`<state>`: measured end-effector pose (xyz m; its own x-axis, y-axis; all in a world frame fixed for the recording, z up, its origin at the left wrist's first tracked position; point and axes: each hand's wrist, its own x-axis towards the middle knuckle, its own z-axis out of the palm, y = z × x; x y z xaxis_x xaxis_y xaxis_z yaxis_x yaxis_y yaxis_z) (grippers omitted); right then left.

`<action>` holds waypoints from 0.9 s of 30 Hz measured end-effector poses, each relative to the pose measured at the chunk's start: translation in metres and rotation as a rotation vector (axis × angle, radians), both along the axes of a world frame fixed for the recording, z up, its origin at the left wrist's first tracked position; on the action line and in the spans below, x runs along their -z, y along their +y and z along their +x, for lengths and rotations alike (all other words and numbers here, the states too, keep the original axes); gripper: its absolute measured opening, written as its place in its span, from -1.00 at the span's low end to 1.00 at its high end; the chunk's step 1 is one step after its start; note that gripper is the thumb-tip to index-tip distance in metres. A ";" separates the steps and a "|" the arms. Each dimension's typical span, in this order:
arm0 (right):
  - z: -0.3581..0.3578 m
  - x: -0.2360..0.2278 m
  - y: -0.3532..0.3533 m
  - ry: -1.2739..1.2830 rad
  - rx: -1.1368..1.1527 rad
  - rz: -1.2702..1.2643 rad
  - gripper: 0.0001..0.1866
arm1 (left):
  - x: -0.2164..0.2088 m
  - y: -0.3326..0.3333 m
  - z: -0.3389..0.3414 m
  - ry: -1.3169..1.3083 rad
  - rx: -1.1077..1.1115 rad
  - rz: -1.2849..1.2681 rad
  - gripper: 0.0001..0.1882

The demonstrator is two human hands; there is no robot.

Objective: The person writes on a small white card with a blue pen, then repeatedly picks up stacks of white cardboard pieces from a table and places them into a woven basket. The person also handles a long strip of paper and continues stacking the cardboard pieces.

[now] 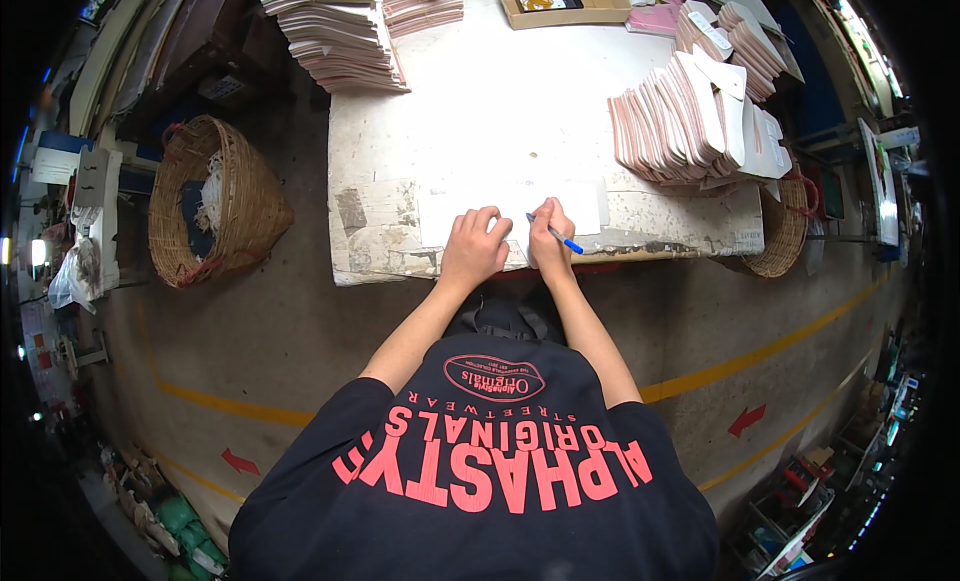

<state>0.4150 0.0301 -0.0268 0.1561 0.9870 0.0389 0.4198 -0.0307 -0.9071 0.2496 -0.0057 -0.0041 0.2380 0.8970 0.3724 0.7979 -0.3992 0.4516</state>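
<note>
My right hand (pixel 550 239) is closed around a pen (pixel 571 245) with a blue end, tilted with its tip toward my left hand. Beneath both hands a white sheet (pixel 440 206) lies near the table's front edge; glare washes out its far border. My left hand (pixel 475 245) rests on the sheet's near left part, its fingers bent and somewhat apart, with nothing visible in them. What lies under its fingertips is hidden.
Stacks of pale pink-edged pieces stand at the table's far left (pixel 335 36) and right (pixel 670 121). A cardboard tray (pixel 600 3) sits at the back. Wicker baskets flank the table on the left (pixel 250 201) and right (pixel 785 241).
</note>
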 end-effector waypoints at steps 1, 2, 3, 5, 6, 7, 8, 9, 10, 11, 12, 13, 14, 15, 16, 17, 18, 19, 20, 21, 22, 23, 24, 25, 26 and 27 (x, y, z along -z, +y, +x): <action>0.000 0.000 0.000 -0.009 0.002 -0.010 -0.55 | 0.000 0.000 0.000 -0.005 0.000 -0.001 -0.69; 0.000 0.000 0.000 -0.018 0.005 -0.020 -0.55 | 0.000 0.000 0.000 -0.009 0.000 -0.002 -0.70; 0.000 0.001 0.000 -0.017 0.018 -0.021 -0.56 | 0.000 0.000 0.000 -0.007 0.000 0.001 -0.70; -0.001 0.003 0.002 -0.019 0.012 0.076 -0.53 | 0.000 0.000 0.000 -0.004 0.000 0.008 -0.71; -0.001 0.004 0.003 -0.001 0.001 0.138 -0.52 | 0.000 0.000 0.000 0.002 0.001 0.009 -0.71; -0.001 0.005 0.003 0.047 0.023 0.092 -0.51 | 0.000 0.000 0.000 0.007 0.002 0.010 -0.71; 0.001 0.006 0.004 0.109 0.030 0.057 -0.50 | 0.000 0.000 0.000 0.011 0.003 0.013 -0.72; 0.002 0.007 0.004 0.178 0.055 0.011 -0.48 | 0.000 0.000 -0.001 0.014 0.002 0.013 -0.72; 0.004 0.007 0.002 0.126 0.071 0.040 -0.47 | 0.000 0.001 0.000 0.015 0.000 0.016 -0.72; 0.006 0.008 0.001 0.128 0.042 0.021 -0.47 | 0.000 0.001 0.000 0.016 -0.002 0.018 -0.72; 0.008 0.008 -0.001 0.137 0.030 0.003 -0.48 | 0.000 0.001 0.000 0.011 -0.003 0.016 -0.72; 0.009 0.008 -0.004 0.146 0.019 -0.014 -0.48 | 0.000 0.001 0.000 0.006 -0.003 0.015 -0.72; 0.011 0.008 -0.006 0.132 -0.017 -0.003 -0.48 | 0.000 0.001 0.000 0.002 -0.002 0.014 -0.72; 0.012 0.008 -0.008 0.118 -0.052 0.008 -0.48 | -0.001 0.001 0.000 0.002 -0.002 0.017 -0.72; 0.013 0.008 -0.008 0.103 -0.085 0.022 -0.49 | -0.001 0.001 0.000 0.004 -0.002 0.020 -0.72; 0.012 0.008 -0.009 0.110 -0.104 0.038 -0.49 | -0.001 0.001 0.000 0.004 -0.003 0.021 -0.72; 0.012 0.008 -0.010 0.114 -0.118 0.058 -0.49 | -0.001 0.000 0.000 0.007 -0.002 0.023 -0.72; 0.011 0.008 -0.010 0.118 -0.131 0.077 -0.49 | -0.001 0.000 0.000 0.008 -0.002 0.026 -0.72; 0.011 0.008 -0.010 0.104 -0.129 0.086 -0.49 | -0.001 0.000 0.000 0.009 -0.002 0.027 -0.71; 0.010 0.008 -0.010 0.090 -0.127 0.094 -0.49 | -0.001 0.001 -0.001 0.008 -0.001 0.027 -0.71; 0.010 0.008 -0.009 0.075 -0.125 0.103 -0.49 | -0.001 0.001 -0.001 0.006 -0.001 0.027 -0.71; 0.010 0.008 -0.010 0.068 -0.123 0.093 -0.49 | -0.001 0.001 0.000 0.004 -0.001 0.026 -0.71; 0.009 0.008 -0.009 0.062 -0.120 0.084 -0.49 | 0.000 0.001 0.000 0.004 -0.002 0.023 -0.71; 0.009 0.008 -0.009 0.055 -0.118 0.076 -0.49 | 0.000 0.001 0.000 0.005 -0.004 0.020 -0.71; 0.009 0.007 -0.010 0.048 -0.127 0.079 -0.49 | 0.000 0.001 0.000 0.006 -0.005 0.017 -0.71; 0.009 0.007 -0.010 0.040 -0.137 0.081 -0.49 | 0.000 0.001 0.000 0.006 -0.005 0.015 -0.71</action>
<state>0.4243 0.0202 -0.0335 0.0237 0.9930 0.1161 0.3783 0.0986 -0.9204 0.2495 -0.0047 -0.0041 0.2353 0.8925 0.3848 0.8026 -0.4017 0.4410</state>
